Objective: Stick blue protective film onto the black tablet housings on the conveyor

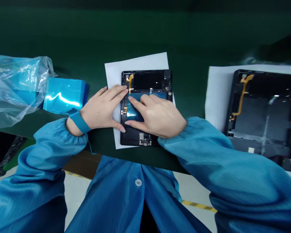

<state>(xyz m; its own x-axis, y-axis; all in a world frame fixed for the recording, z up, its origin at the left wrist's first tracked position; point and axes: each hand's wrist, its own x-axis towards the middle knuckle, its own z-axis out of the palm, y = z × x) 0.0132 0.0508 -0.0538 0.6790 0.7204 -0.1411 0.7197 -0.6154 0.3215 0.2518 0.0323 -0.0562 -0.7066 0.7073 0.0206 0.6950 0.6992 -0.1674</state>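
An opened tablet [132, 136] lies face down on a white sheet of paper [111, 72] in front of me, its orange ribbon cable and small circuit boards exposed. A shiny blue film [131, 111] covers the middle of it. At the tablet's left edge, my left hand [103, 108] lies flat with stretched fingers, fingertips and thumb touching the frame. My right hand [157, 116] rests over the blue film; its index finger and thumb are stretched out and apart on the film's left part, the other fingers curled. That hand hides the film's right side.
On the left lies a stack of blue film sheets [64, 95], beside a clear plastic bag [16, 87] holding more. A second opened tablet [264, 119] sits on white paper [215, 94] at the right. The dark green table [140, 161] ends just before my body.
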